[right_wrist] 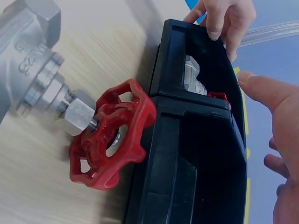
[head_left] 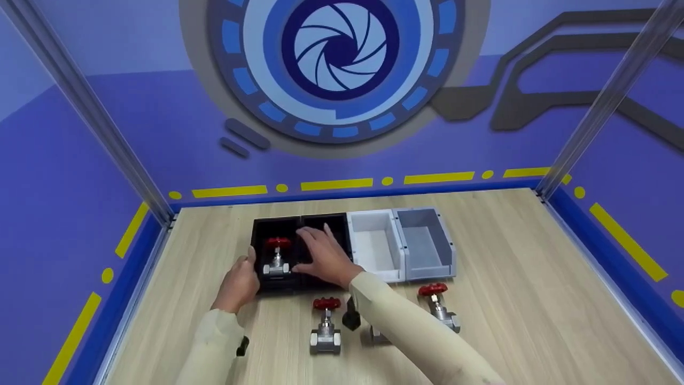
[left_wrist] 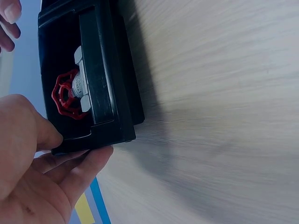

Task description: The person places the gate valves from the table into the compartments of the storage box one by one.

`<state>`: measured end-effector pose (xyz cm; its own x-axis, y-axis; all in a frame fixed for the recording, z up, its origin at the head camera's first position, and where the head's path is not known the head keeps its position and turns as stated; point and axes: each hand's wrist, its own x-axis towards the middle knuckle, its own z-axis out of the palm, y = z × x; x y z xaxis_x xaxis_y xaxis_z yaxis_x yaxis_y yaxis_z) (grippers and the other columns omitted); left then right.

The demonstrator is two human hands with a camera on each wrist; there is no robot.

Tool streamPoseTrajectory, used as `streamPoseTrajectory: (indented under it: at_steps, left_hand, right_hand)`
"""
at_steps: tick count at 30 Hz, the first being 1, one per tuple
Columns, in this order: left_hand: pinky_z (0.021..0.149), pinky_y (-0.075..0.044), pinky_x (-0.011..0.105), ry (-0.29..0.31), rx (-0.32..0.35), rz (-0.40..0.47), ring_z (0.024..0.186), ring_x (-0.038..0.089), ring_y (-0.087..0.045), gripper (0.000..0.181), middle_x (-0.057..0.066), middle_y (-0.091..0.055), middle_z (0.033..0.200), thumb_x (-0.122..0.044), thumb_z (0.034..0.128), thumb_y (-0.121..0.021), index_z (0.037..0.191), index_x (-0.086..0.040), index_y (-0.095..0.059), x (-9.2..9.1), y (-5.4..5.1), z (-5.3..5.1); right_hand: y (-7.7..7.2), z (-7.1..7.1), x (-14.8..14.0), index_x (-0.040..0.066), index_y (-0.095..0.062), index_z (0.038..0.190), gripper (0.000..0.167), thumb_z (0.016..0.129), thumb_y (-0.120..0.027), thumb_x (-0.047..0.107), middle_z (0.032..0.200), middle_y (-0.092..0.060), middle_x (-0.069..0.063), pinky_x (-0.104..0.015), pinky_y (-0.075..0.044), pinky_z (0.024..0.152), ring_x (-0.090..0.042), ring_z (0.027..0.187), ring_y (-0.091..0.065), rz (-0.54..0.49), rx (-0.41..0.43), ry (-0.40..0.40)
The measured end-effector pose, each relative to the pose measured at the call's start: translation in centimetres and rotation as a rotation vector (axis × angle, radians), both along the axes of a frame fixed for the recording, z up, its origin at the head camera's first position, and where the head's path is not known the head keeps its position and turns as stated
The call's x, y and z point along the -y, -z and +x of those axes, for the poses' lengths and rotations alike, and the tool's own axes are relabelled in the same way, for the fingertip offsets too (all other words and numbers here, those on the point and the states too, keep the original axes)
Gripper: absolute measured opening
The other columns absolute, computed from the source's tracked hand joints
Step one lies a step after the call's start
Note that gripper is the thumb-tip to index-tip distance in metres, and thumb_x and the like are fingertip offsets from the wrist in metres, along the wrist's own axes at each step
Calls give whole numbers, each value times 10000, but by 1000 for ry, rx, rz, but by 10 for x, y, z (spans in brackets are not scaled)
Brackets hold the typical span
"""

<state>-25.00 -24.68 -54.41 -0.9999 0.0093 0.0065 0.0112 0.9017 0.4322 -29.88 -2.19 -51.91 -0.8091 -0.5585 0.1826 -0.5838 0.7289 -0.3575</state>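
Observation:
My left hand [head_left: 238,283] grips the outer side wall of the leftmost black bin [left_wrist: 100,135], thumb at the rim and fingers along the outside. Inside that bin lies a gate valve [head_left: 277,262] with a red handwheel and a grey metal body. My right hand [head_left: 326,256] hovers over the two black bins, thumb and fingers spread, holding nothing. Below it, the second black bin [right_wrist: 163,163] is partly hidden. In front of the bins, another gate valve [head_left: 325,334] rests on the table; its red handwheel [right_wrist: 112,135] looms large in the right wrist view.
A white bin [head_left: 374,246] and a grey bin [head_left: 425,240] continue the row to the right. Another valve [head_left: 439,310] lies in front of the grey bin. My right forearm mostly covers a further metal piece [head_left: 377,336]. Blue-purple panels [head_left: 133,133] bound the wooden table.

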Motion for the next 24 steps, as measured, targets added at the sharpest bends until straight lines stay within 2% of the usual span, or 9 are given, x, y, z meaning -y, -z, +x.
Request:
streamPoseTrajectory:
  at_steps: [5,9,16,24]
  left_hand:
    - [880,-499,488,-14,27,14,988,362,-614,610,280,-535,1262,29,932,-408,1509,41,-213,-1,-1,-1]
    - [888,-496,487,-10,19,19,995,366,-610,601,282,-533,1266,25,937,-396,1508,47,-210,-1,0,-1]
    - [855,-507,495,8,-32,11,932,376,-618,592,288,-547,1236,21,928,-415,1494,67,-248,0,3,0]
    - [727,-519,475,31,-105,-30,763,335,-604,604,273,-564,1157,33,887,-472,1466,85,-310,2,8,2]
  right_hand:
    - [1,3,-3,110,-391,1462,838,801,-743,486,1501,-432,-78,-477,-128,1221,-227,1414,-378,-6,-3,9]
    - [1,6,-6,105,-403,1452,827,803,-737,493,1486,-449,-72,-460,-137,1221,-227,1403,-393,-12,-23,23]
    - [2,13,-13,113,-413,1444,803,812,-729,493,1471,-463,-60,-452,-156,1219,-201,1396,-398,-25,-37,40]
    - [3,17,-21,92,-418,1435,793,817,-730,478,1456,-473,-70,-485,-211,1200,-214,1382,-412,-30,-56,35]
